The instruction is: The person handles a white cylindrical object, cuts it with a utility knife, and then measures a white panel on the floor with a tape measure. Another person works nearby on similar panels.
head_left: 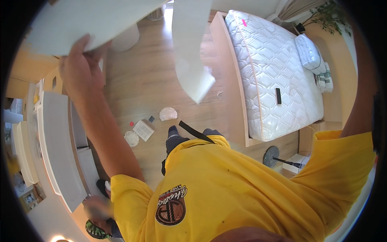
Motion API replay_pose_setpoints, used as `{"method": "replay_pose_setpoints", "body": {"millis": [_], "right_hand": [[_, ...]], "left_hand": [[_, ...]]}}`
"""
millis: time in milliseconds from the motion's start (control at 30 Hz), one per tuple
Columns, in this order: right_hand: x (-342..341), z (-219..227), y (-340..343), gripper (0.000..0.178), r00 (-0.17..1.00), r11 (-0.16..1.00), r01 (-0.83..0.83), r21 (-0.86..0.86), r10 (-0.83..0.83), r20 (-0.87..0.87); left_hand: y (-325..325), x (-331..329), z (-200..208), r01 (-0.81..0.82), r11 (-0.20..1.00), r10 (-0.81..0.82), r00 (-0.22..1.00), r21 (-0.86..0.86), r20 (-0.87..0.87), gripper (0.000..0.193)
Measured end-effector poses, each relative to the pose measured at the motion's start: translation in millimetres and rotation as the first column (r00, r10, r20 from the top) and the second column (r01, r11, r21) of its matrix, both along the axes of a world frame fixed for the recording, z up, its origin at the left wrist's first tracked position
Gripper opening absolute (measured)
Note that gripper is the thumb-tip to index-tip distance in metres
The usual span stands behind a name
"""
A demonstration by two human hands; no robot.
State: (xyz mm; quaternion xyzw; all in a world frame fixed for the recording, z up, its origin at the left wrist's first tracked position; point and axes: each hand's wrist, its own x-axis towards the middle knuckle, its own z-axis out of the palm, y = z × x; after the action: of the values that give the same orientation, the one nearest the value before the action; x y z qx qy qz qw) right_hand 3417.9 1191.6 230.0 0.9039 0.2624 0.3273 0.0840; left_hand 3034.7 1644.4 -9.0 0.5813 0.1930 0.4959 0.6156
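Note:
My left hand [85, 66] is raised at the upper left, its fingers closed on the lower edge of a wide white sheet [96, 24]. Whether that sheet is stiff board or thick paper is hard to tell. Beside it, a long white strip [189, 44] hangs down in the upper middle, its lower end bent to a point. Where the strip is fixed lies outside the picture. My right arm [363, 80] reaches up along the right rim, and the right hand itself is out of sight.
A bed with a plastic-covered mattress [274, 76] stands right, bearing a black oblong object [278, 96]. On the wooden floor lie a white booklet-like item [143, 130] and crumpled clear wrapping [168, 113]. A round grey base with a pole [271, 156] is nearby. Another person [98, 213] shows lower left, beside white shelving [62, 149].

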Motion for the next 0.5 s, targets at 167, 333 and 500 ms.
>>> {"method": "replay_pose_setpoints", "body": {"millis": [167, 333, 500], "right_hand": [[4.4, 5.1, -149.0, 0.031, 0.985, 0.983, 0.172, 0.064, -0.171, -0.024], [81.1, -27.1, -164.4, 0.033, 0.998, 0.987, 0.038, 0.154, -0.045, 0.04], [-76.1, -310.0, -162.7, 0.04, 0.949, 0.895, 0.224, 0.386, -0.11, -0.296]], "left_hand": [[-95.2, 13.1, 41.2, 0.077, 0.975, -0.06, 0.994, -0.207, 0.086, 0.025], [-182.8, -0.8, -26.0, 0.185, 0.965, -0.22, 0.957, -0.187, -0.187, 0.031], [-239.8, -45.6, -182.4, 0.144, 0.894, -0.302, 0.893, -0.424, -0.335, 0.028]]}}
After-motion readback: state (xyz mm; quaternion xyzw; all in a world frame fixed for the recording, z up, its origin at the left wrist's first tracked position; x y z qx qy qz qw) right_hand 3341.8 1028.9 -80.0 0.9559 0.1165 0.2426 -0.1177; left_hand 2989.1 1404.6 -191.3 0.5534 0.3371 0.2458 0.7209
